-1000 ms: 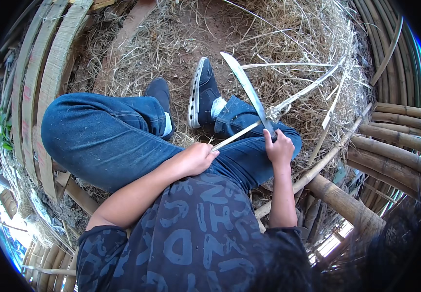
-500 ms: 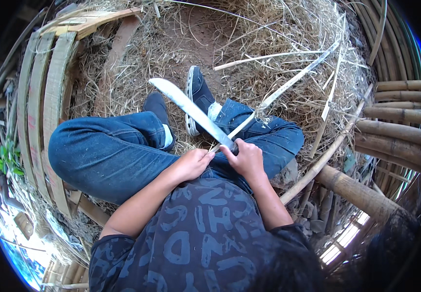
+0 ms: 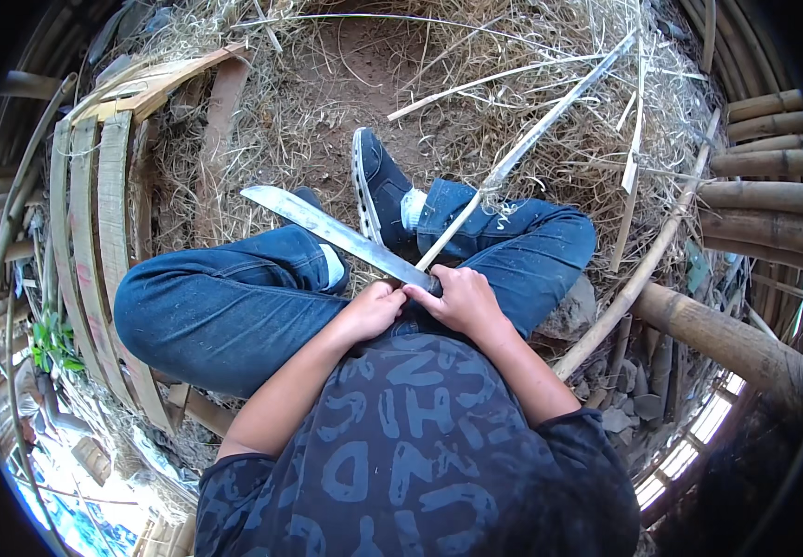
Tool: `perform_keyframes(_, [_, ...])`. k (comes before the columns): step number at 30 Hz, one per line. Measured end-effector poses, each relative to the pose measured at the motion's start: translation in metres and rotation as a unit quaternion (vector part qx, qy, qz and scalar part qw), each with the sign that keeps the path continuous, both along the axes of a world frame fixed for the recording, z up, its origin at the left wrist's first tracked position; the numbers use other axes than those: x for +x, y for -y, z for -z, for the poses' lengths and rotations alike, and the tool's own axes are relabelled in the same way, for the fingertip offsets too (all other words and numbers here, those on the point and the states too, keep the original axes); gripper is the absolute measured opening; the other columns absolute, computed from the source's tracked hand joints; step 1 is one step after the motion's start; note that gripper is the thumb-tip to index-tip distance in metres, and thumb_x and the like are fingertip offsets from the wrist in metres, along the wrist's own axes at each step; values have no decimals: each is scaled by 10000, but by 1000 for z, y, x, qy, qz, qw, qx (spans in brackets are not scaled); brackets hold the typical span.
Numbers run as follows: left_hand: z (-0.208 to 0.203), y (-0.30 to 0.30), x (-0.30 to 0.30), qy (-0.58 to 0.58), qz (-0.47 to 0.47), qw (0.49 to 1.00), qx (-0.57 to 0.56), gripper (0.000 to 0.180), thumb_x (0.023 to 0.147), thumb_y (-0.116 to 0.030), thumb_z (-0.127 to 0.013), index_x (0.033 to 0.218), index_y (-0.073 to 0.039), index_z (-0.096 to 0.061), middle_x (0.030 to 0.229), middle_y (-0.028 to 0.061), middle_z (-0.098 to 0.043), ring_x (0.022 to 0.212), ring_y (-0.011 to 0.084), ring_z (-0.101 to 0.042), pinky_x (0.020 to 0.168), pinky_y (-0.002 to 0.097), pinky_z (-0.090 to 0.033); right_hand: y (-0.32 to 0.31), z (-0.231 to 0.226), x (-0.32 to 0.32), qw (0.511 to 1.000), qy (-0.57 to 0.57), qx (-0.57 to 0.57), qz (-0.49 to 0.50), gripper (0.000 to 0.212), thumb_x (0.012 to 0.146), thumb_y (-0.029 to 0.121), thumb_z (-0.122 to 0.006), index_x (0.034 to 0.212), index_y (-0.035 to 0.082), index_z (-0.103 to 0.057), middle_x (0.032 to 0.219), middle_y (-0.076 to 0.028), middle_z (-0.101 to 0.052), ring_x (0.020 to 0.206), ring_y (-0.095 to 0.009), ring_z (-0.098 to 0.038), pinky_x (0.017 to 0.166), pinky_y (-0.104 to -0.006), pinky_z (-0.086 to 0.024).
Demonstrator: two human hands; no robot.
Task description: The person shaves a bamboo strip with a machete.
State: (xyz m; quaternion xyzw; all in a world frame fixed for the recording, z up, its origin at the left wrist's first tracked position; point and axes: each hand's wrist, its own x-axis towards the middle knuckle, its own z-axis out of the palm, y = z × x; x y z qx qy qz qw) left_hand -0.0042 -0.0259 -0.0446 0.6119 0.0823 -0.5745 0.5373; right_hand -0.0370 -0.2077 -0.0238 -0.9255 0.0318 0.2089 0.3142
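I sit cross-legged with a machete [image 3: 336,237] in front of me, its long blade slanting toward the upper left. My right hand [image 3: 462,299] is closed round the machete's handle, the dark end of which shows by the fingers. Beside it, my left hand [image 3: 374,310] is closed in a pinch on the near end of a long pale bamboo strip [image 3: 536,132]. The strip passes under or against the blade close to the handle; exact contact is hidden. From there it runs over my right leg to the far right.
Curly shavings [image 3: 564,176] and thin bamboo strips [image 3: 485,88] cover the ground ahead. A slatted wooden pallet [image 3: 114,200] stands at the left. Thick bamboo poles [image 3: 759,200] form a wall at the right, with another pole [image 3: 726,339] and stones [image 3: 573,316] near my right knee.
The machete blade has swung to a flatter slant, its tip now farther left and lower. My hands have come closer together. The whole view has shifted slightly.
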Motion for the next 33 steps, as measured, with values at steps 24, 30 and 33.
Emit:
perform_keyframes(24, [15, -3, -7, 143, 36, 989, -12, 327, 1041, -274, -397, 801, -77, -500, 624, -68, -377, 548, 53, -336, 499, 259, -305, 41, 25, 21, 982, 57, -146, 102, 682, 839, 646, -568, 703, -17, -659, 672, -226, -655, 638, -386, -668, 592, -470, -549])
perform_keyframes(30, [8, -1, -5, 198, 39, 979, 21, 353, 1034, -273, -411, 797, -28, -505, 612, -30, -413, 564, 84, -381, 529, 297, -345, 43, 19, 28, 978, 54, -188, 70, 695, 833, 666, -560, 704, -9, -663, 662, -218, -657, 641, -389, -673, 586, -462, -552])
perform_keyframes(33, [-3, -1, -3, 208, 76, 975, 28, 364, 1029, -264, -414, 793, -1, -502, 605, -12, -412, 582, 93, -387, 547, 320, -363, 64, 26, 36, 965, 43, -237, 106, 714, 834, 672, -554, 688, -18, -659, 666, -235, -654, 665, -395, -679, 603, -472, -554])
